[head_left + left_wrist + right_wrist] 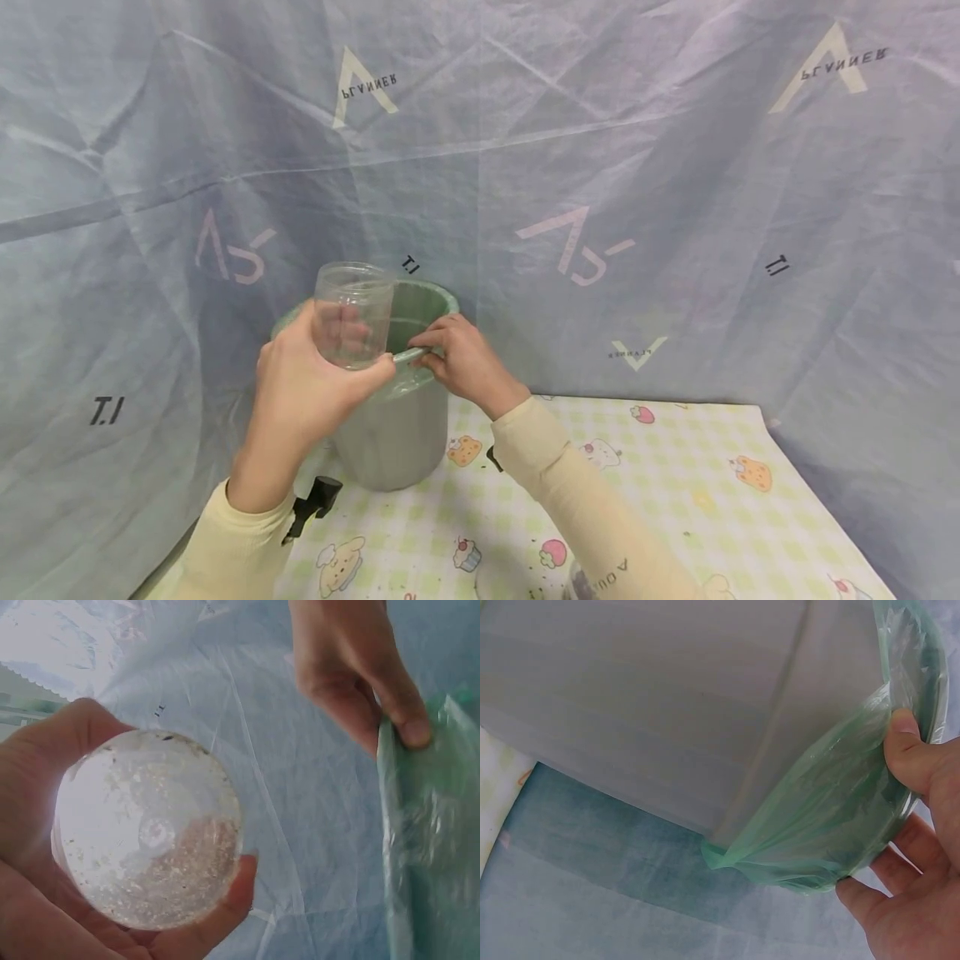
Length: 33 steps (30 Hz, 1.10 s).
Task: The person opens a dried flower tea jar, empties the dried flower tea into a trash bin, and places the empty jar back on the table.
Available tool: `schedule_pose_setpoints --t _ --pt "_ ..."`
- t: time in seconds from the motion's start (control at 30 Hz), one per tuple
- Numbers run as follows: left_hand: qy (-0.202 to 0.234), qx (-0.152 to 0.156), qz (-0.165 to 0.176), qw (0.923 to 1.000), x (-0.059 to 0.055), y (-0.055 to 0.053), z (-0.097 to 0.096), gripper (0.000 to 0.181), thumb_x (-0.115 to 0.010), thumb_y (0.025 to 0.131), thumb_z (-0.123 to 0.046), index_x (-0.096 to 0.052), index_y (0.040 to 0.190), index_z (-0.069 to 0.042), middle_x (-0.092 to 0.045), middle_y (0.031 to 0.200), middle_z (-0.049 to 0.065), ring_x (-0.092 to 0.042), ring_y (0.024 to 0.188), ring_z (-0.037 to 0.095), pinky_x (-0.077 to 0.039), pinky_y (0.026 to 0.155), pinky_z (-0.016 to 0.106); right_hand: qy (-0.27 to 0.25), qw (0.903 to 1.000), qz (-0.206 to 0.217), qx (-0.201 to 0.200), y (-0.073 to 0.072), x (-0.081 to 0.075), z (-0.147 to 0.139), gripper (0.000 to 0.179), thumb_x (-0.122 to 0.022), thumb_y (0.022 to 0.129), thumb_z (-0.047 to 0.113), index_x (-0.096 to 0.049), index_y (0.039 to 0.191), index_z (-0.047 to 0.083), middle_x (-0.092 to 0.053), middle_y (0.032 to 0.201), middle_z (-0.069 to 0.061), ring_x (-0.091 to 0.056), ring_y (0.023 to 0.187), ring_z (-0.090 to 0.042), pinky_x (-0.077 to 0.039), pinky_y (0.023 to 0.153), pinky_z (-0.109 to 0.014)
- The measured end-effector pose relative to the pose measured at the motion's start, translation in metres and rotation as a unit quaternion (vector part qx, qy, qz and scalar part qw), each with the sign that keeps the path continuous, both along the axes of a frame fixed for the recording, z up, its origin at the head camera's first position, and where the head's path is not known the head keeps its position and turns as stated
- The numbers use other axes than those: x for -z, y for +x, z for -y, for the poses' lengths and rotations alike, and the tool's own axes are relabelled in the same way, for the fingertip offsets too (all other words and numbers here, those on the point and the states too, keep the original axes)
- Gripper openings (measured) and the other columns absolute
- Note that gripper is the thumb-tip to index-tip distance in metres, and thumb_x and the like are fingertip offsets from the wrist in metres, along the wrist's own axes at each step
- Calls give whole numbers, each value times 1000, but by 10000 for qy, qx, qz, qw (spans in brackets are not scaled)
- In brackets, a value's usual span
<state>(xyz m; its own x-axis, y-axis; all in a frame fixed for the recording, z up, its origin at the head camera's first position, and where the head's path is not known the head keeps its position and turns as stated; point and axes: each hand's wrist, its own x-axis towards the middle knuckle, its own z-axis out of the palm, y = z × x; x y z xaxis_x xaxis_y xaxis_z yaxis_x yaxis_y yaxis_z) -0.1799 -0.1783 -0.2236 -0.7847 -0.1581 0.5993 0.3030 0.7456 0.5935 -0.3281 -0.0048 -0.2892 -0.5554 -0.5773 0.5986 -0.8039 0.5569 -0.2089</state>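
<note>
A clear plastic cup point(354, 312) is in my left hand point(303, 379), thumb and fingers curled round its side. It is held above the near left rim of a grey trash can point(397, 446). In the left wrist view, the round base of the cup shows, with small pale and dark specks on or in it. A green plastic trash bag point(817, 802) lines the can and folds over its rim. My right hand point(474, 362) pinches the bag-covered rim, thumb on the outside and fingers over the edge. What lies deep in the can is hidden.
The can stands on a checked tablecloth point(660, 492) with cartoon prints and scattered dark crumbs. A grey-blue cloth curtain point(675, 208) hangs close behind and at both sides. A black wrist mount point(318, 497) sticks out beside my left sleeve.
</note>
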Motion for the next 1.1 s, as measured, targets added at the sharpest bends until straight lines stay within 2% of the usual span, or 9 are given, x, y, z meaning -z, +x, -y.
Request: schedule_pose_setpoints --t 0.3,0.57,0.77,0.97,1.1 --pt "320 128 173 9993 11 10 -7 53 -83 81 -33 -60 127 -19 -77 108 -4 -75 83 15 -59 72 37 -46 9999 -35 -116 -1 -2 -2 23 -77 93 17 -79 117 15 -72 107 -2 -61 109 -21 -51 97 -37" --pt "556 149 251 9980 32 14 -9 65 -83 82 -31 -46 133 -16 -76 107 -5 -74 77 15 -58 68 33 9 9998 93 -155 -3 -5 -4 25 -76 95 18 -79 119 14 -71 108 -2 -60 105 -21 -51 93 -37" --pt "582 77 507 9970 48 15 -9 55 -84 82 -33 -53 124 -14 -76 106 -4 -74 81 15 -59 72 32 245 9996 106 -65 -1 -5 -4 25 -76 95 22 -78 119 16 -70 106 0 -60 101 -18 -52 88 -34" --pt "612 158 574 9963 61 14 -9 57 -85 81 -29 -55 127 -14 -75 107 -2 -74 88 16 -60 75 31 387 9991 143 -28 1 -6 -4 23 -76 96 21 -78 118 17 -70 108 0 -60 102 -17 -51 87 -33" --pt "620 137 586 9963 69 14 -10 55 -85 80 -28 -56 125 -15 -76 105 -2 -73 86 16 -59 74 29 410 9991 100 -62 2 -7 -5 22 -76 95 21 -78 117 17 -71 109 1 -61 104 -17 -51 90 -33"
